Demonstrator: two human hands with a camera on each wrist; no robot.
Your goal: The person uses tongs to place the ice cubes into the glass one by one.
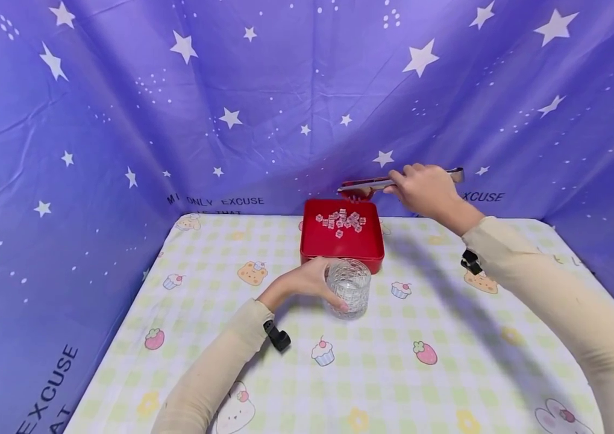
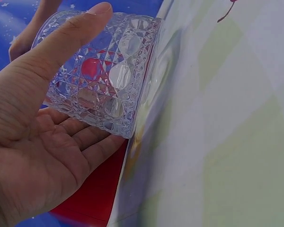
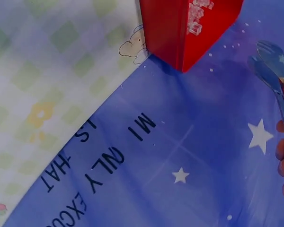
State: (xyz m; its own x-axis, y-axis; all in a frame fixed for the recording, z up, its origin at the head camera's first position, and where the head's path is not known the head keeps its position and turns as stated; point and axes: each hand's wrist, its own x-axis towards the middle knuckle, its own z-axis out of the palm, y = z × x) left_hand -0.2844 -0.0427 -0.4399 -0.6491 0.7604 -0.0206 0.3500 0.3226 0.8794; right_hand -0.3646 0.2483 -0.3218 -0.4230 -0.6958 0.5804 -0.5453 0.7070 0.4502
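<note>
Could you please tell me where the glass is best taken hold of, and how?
Probably around the side wall of the glass, from the left, as the left hand does: the glass is round, stands upright and shows no handle, and the box is close behind it.

Head: high, looking forward-down. Left wrist: close beside glass. Right wrist: farther, shares red tray with head.

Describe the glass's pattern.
The glass has a crisscross, diamond-like pattern, clearest in the left wrist view.
</note>
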